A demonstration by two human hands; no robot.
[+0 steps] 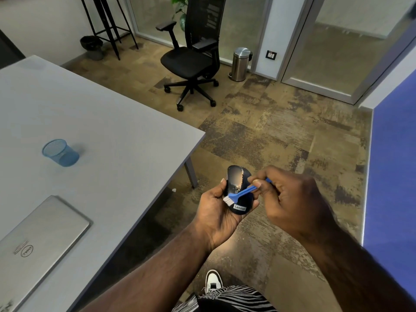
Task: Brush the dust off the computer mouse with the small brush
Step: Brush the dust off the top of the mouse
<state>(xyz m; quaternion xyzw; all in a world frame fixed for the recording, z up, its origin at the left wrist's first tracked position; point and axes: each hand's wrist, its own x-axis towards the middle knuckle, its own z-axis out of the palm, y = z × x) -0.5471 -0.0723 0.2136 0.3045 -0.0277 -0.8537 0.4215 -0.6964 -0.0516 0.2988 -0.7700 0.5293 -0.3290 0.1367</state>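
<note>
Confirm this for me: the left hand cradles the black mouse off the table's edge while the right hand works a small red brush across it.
One detail is wrong: the brush is blue, not red, as the head view shows. Otherwise correct: the left hand cradles the black mouse off the table edge while the right hand works the brush across it.

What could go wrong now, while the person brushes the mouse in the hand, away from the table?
1. The mouse is held in the left hand over the carpet, beside the table, not above it; if the grip slips, it may fall to the floor.
2. The right hand pinches the blue brush far from its white bristles, so a hard stroke might bend or flick it.
3. Loosened dust may land on the carpet or clothing.
</note>
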